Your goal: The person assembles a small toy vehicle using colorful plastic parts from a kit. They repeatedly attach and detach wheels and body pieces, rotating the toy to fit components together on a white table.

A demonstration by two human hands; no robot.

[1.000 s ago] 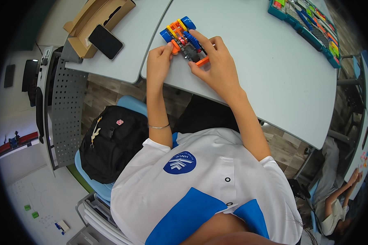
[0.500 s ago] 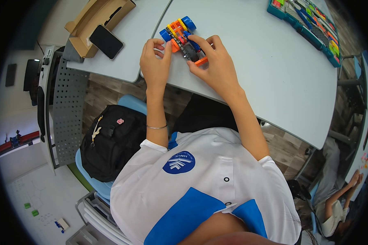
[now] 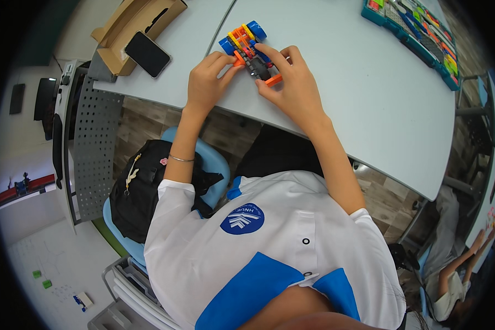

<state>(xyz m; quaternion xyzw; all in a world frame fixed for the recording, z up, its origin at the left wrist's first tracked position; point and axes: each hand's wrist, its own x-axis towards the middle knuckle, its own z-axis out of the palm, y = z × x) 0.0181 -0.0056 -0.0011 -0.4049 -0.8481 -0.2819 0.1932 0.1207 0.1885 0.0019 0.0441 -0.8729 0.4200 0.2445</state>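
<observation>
A small toy vehicle (image 3: 249,48) built from blue, orange, yellow and dark bricks lies on the pale grey table (image 3: 335,82). My left hand (image 3: 206,82) pinches its near left side at an orange part. Gripping its right side, my right hand (image 3: 291,82) has fingers over the dark middle and an orange piece at the near end. Both forearms reach up from my white and blue shirt.
A teal tray of sorted parts (image 3: 410,36) lies far right on the table. A black phone (image 3: 147,54) leans on a cardboard box (image 3: 137,25) at the left. A black backpack (image 3: 148,192) sits on a blue chair. Another person's hand (image 3: 478,242) shows at lower right.
My hands and the toy vehicle stay at the same spot; the fingers have shifted slightly along its sides.
</observation>
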